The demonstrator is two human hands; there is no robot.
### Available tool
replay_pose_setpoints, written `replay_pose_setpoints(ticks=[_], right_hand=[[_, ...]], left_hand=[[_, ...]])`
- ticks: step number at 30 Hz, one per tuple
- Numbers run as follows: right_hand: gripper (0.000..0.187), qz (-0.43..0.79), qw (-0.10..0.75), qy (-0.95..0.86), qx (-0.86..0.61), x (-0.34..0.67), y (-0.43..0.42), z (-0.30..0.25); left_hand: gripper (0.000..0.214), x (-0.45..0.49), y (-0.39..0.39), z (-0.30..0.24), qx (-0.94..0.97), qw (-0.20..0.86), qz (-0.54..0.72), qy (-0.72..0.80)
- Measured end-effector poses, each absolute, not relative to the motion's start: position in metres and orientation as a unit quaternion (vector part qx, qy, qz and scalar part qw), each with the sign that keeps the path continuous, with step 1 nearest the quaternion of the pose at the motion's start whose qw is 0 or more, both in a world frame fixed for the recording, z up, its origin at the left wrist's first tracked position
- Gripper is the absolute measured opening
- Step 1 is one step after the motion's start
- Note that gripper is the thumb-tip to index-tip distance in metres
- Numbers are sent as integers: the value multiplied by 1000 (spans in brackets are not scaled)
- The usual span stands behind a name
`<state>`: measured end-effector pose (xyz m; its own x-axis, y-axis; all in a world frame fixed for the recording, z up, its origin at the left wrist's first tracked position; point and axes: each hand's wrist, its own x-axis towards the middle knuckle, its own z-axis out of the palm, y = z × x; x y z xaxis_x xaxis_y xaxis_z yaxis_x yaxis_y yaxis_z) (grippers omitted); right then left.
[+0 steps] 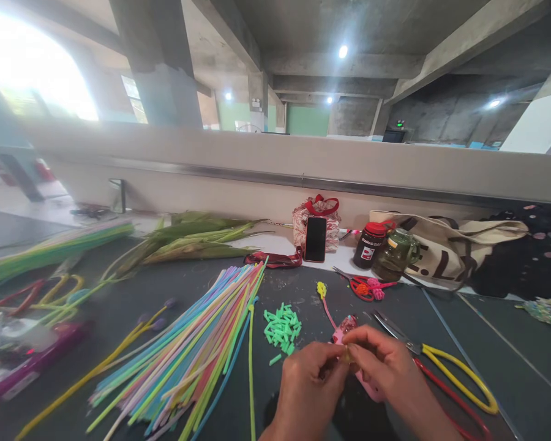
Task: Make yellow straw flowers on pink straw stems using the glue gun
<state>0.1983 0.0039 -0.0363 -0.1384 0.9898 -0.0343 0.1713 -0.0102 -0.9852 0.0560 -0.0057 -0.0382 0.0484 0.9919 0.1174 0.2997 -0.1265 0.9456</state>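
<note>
Over the dark table, my left hand (310, 383) and my right hand (386, 364) meet with fingertips pinched together. Between them is a small yellowish piece (348, 354), mostly covered by the fingers, so its kind is unclear. Beneath and behind my hands lies a pink object (370, 387), partly hidden. From its far side a pink stem runs up to a yellow knotted tip (321, 288). Short green cut pieces (282, 327) lie in a pile left of my hands. Further left is a large fan of pastel fuzzy stems (188, 349) that look like pipe cleaners.
Pliers with red and yellow handles (459, 370) lie right of my hands. Scissors (360, 285), a propped phone (315, 239), a black bottle (371, 245), a green jug (395, 254), corn ears (197, 239) and a canvas bag (441, 245) line the back. A purple tray (37, 361) is left.
</note>
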Motion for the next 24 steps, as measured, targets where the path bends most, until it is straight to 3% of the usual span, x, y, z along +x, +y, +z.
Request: replay_pose_setpoints(ticks=[6,16,24], right_hand=[[16,478,401,-578,-526,201,4,-40],[15,400,400,-617,-547,199,5,-34],[14,421,395,-614,-539,199,1,-32]], left_hand=[[17,55,-5,-41,603,417,418,536],[17,55,-5,-48,685,296,416,519],[20,53,-2,-47,685,321,384,530]])
